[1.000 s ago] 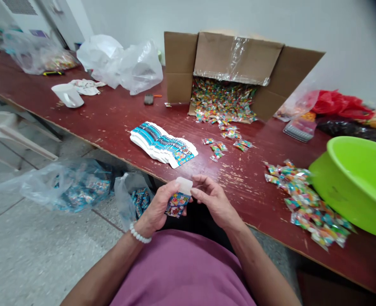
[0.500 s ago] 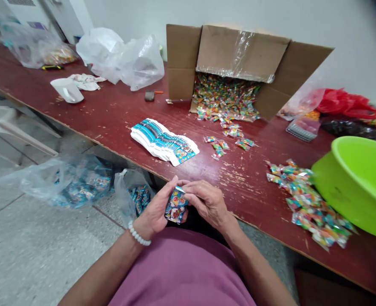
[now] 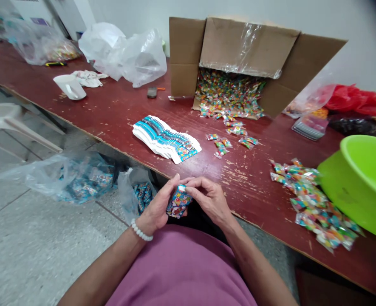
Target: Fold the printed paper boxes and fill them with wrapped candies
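Note:
My left hand (image 3: 159, 208) is wrapped around a small blue printed candy box (image 3: 177, 204), held just in front of the table's edge. The fingers of my right hand (image 3: 210, 197) pinch the white-edged flap at the box's top. Beyond my hands lies a fanned stack of flat blue and white cartons (image 3: 165, 138). Several wrapped candies (image 3: 219, 144) are scattered to the right of that stack. Behind them an open cardboard box (image 3: 229, 91) lies on its side, full of wrapped candies that spill out onto the table.
A lime-green basin (image 3: 350, 178) stands at the right beside a pile of wrapped candies (image 3: 318, 208). Plastic bags of blue packets (image 3: 89, 182) rest below the table at left. A white mug (image 3: 69, 87), a brush (image 3: 152, 92) and clear bags (image 3: 143, 55) sit farther back.
My right fingers have shifted on the top flap, which now lies more folded over with its white edge facing up. The view has tilted slightly.

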The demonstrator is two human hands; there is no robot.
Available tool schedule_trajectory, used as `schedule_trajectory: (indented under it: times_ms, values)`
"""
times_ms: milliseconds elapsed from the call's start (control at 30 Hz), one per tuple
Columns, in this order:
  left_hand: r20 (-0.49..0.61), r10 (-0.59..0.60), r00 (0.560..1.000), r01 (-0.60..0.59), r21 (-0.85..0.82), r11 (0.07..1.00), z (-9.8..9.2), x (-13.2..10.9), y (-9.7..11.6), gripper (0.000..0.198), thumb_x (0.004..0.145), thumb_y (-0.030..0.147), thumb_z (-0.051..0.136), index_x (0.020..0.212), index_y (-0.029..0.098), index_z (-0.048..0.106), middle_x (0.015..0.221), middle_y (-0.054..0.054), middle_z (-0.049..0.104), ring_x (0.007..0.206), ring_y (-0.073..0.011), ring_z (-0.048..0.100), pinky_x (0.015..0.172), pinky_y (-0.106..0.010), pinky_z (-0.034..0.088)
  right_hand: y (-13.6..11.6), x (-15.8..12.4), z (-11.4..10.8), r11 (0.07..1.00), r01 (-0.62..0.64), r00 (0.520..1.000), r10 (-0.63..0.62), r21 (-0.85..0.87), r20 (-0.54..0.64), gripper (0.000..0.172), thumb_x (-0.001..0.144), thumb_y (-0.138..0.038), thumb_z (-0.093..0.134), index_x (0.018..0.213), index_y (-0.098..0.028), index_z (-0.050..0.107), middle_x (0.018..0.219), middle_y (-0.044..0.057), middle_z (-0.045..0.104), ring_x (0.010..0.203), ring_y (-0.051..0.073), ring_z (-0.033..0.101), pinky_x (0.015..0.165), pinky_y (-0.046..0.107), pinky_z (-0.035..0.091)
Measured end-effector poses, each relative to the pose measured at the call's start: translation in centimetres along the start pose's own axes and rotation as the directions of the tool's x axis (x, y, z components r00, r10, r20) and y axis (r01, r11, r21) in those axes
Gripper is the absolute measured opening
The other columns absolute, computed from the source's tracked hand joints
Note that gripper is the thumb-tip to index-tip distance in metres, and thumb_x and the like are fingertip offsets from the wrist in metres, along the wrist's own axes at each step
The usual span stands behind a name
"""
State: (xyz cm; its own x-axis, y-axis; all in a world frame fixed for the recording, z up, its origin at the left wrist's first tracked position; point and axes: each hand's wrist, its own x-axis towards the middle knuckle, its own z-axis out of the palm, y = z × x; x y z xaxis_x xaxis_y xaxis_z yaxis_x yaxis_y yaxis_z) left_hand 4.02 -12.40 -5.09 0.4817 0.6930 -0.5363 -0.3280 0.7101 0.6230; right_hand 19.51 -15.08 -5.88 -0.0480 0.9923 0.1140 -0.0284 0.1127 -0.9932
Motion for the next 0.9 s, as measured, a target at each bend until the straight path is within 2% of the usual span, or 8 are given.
schedule_trajectory:
  times_ms: [200,333,400,500,567,633,767,900]
  values:
    - [0.013,-0.012,1.0,0.013,-0.097,0.995,-0.6,0.4,-0.2,0.039,0.079,0.031,0.069,0.116,0.018,0.07,0.081,-0.002,0.071,0.049,-0.0136,0.062,0.04,-0.025,0.052,0.9,-1.2,0.7,0.983,0.126,0.992,-0.125,-0.132,0.011,0.011,0.094,-0.031,0.062,0.094,-0.026,0.072,0.106,0.006,0.069,0.106,0.022,0.063,0.095,0.038,0.048]
    - [-0.075,0.137,0.988,-0.135,0.033,0.99,-2.1,0.4,-0.6,0.044,0.08,0.034,0.066,0.12,0.018,0.067,0.089,-0.004,0.072,0.05,-0.0127,0.062,0.042,-0.025,0.052,1.5,0.2,0.7,0.982,0.087,0.991,-0.068,-0.168,0.115,0.012,0.09,-0.034,0.066,0.097,-0.025,0.072,0.109,0.006,0.069,0.106,0.022,0.062,0.094,0.037,0.048]
    - [-0.155,0.242,0.958,-0.221,0.141,0.965,-3.7,0.5,-0.7,0.045,0.081,0.041,0.065,0.12,0.018,0.066,0.083,-0.003,0.07,0.051,-0.0138,0.062,0.045,-0.026,0.051,1.8,2.5,-0.2,0.97,0.02,0.999,-0.012,-0.24,0.036,0.019,0.088,-0.039,0.066,0.097,-0.023,0.071,0.101,0.006,0.069,0.093,0.021,0.064,0.085,0.036,0.05]
    - [-0.316,0.44,0.841,-0.336,0.332,0.881,-7.3,1.2,-0.6,0.049,0.079,0.048,0.066,0.117,0.018,0.066,0.087,-0.004,0.069,0.07,-0.0174,0.066,0.062,-0.028,0.053,2.3,7.4,-2.4,0.868,-0.11,0.973,-0.006,-0.483,-0.232,0.037,0.086,-0.045,0.065,0.111,-0.017,0.067,0.1,0.008,0.069,0.083,0.022,0.063,0.082,0.038,0.05]
    - [-0.422,0.597,0.682,-0.375,0.499,0.781,-10.1,1.8,-0.4,0.047,0.076,0.048,0.068,0.112,0.018,0.068,0.091,-0.004,0.069,0.084,-0.02,0.065,0.075,-0.03,0.051,2.8,10.4,-3.7,0.729,-0.165,0.959,-0.039,-0.665,-0.28,0.044,0.084,-0.044,0.066,0.115,-0.013,0.065,0.113,0.015,0.065,0.102,0.027,0.061,0.093,0.042,0.046]
    - [-0.485,0.653,0.581,-0.366,0.561,0.743,-12.6,2.3,-0.2,0.042,0.072,0.044,0.069,0.105,0.018,0.069,0.095,-0.005,0.068,0.094,-0.0222,0.062,0.083,-0.032,0.047,3.4,12.3,-4.2,0.575,-0.251,0.95,-0.009,-0.779,-0.313,0.054,0.082,-0.054,0.067,0.114,-0.011,0.065,0.12,0.021,0.061,0.114,0.034,0.056,0.097,0.047,0.044]
    - [-0.532,0.687,0.495,-0.356,0.597,0.719,-15.5,2.3,0.4,0.036,0.069,0.034,0.068,0.102,0.019,0.068,0.096,-0.005,0.067,0.095,-0.0213,0.059,0.088,-0.032,0.044,4.7,13.4,-3.4,0.403,-0.372,0.919,0.031,-0.836,-0.394,0.07,0.071,-0.071,0.071,0.108,-0.012,0.064,0.123,0.023,0.054,0.114,0.038,0.054,0.094,0.05,0.043]
    - [-0.53,0.698,0.481,-0.377,0.593,0.711,-14.8,2.1,1.5,0.037,0.067,0.029,0.065,0.103,0.02,0.067,0.095,-0.004,0.067,0.09,-0.0192,0.061,0.081,-0.029,0.046,5.6,13.6,-3.0,0.481,-0.423,0.87,-0.019,-0.768,-0.492,0.063,0.065,-0.06,0.08,0.104,-0.015,0.061,0.116,0.018,0.057,0.108,0.035,0.055,0.092,0.049,0.044]
